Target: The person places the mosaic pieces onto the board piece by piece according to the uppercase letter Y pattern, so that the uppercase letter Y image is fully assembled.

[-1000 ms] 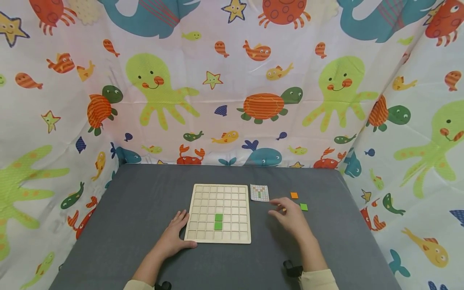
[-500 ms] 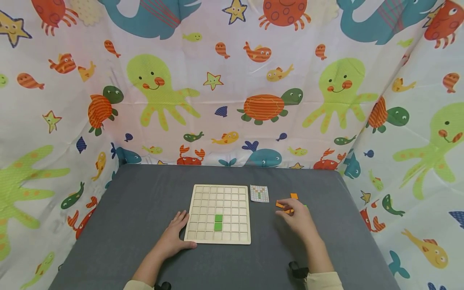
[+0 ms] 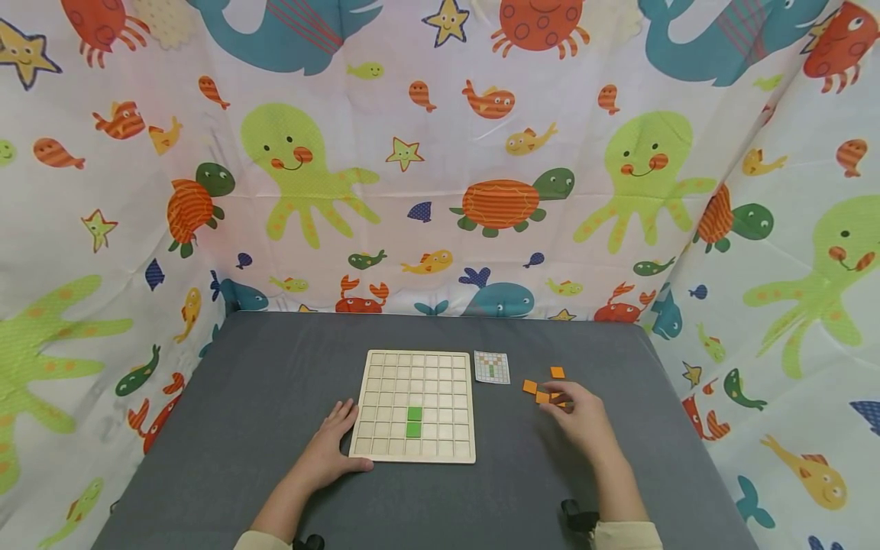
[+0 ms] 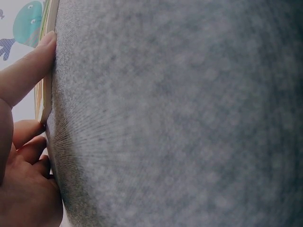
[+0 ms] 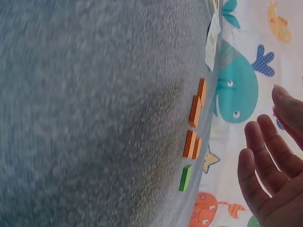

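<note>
A pale wooden grid board (image 3: 447, 444) lies on the grey table, with two green square tiles (image 3: 414, 422) in neighbouring cells of one column. My left hand (image 3: 328, 449) rests at its near left corner, thumb along the front edge and straight fingers beside the left edge. In the left wrist view the thumb (image 4: 33, 68) touches the board's rim. My right hand (image 3: 580, 416) hovers over a loose group of orange square tiles (image 3: 529, 386), partly covering some. The right wrist view shows its fingers spread and holding nothing, with a loose green tile (image 5: 185, 178) near the orange ones.
A small printed card (image 3: 492, 367) with a coloured grid pattern lies right of the board. One orange tile (image 3: 557, 372) sits a little farther back. Behind and beside the grey table (image 3: 302, 344) hangs a curtain (image 3: 426, 176) printed with sea animals.
My right hand has moved right, away from the card, uncovering several orange tiles while the loose green tile becomes hidden in the head view. The left hand and board stay put.
</note>
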`<state>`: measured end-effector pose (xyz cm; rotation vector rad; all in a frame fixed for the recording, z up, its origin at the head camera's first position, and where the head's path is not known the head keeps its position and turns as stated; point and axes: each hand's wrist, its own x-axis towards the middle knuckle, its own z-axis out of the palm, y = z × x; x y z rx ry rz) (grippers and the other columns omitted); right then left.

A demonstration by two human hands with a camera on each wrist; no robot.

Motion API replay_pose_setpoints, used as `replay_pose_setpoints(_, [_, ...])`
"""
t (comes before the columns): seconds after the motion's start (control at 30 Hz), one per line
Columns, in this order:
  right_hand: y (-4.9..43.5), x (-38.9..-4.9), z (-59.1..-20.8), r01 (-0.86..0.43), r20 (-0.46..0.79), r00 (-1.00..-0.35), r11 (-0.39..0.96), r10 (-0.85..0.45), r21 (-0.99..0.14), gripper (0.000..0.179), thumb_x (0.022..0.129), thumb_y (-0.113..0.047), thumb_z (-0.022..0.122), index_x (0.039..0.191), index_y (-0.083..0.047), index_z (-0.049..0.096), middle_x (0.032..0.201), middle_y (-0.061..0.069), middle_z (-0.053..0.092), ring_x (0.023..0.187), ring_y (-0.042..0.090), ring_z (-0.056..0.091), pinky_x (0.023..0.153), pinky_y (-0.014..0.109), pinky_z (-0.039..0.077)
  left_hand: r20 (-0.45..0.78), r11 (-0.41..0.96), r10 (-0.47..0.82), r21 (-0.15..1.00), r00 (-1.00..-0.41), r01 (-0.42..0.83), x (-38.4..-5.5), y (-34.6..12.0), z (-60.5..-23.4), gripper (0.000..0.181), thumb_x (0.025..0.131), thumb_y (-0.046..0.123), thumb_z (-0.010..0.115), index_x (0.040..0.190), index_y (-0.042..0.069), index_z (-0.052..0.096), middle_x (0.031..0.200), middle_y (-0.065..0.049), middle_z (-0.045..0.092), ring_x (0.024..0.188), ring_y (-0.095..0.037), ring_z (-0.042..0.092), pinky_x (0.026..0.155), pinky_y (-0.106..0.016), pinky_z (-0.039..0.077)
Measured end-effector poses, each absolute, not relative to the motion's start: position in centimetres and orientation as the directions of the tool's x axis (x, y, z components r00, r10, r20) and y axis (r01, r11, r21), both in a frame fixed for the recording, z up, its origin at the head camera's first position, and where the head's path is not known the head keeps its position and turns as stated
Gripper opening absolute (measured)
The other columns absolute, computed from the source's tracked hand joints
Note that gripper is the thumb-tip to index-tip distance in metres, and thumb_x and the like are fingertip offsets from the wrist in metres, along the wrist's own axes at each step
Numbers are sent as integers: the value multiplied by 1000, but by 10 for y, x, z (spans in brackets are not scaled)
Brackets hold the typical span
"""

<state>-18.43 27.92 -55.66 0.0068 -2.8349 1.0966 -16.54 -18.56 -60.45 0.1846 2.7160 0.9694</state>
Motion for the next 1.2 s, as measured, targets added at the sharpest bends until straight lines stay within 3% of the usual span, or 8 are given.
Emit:
replay_pose_setpoints(0.5, [296,-185,-565,-45,98,-995,738,29,-674,41,88,-12,80,127,-7,68,122,14,69,106,32,67,89,50,58,-204,766,194,642,-960,18,-167,-186,-606,116,66,49,92,157,7,34,167,-15,22,156,-38,12,117,-65,23])
replay_pose_setpoints(0.8, [316,-179,-567,20,58,-995,747,79,-664,42,90,-14,77,129,-7,66,124,17,66,105,32,67,88,49,58,-199,773,198,633,-960,29,-167,-182,-603,114,66,47,92,157,7,35,167,-14,24,156,-38,12,118,-65,23])
replay_pose_setpoints(1.2, [337,-197,-567,64,4,-996,778,84,-625,42,91,-15,76,131,-5,65,125,22,62,109,37,64,90,55,55,-204,766,188,642,-961,13,-167,-184,-604,115,66,46,93,157,7,35,167,-13,23,156,-37,12,118,-65,23])
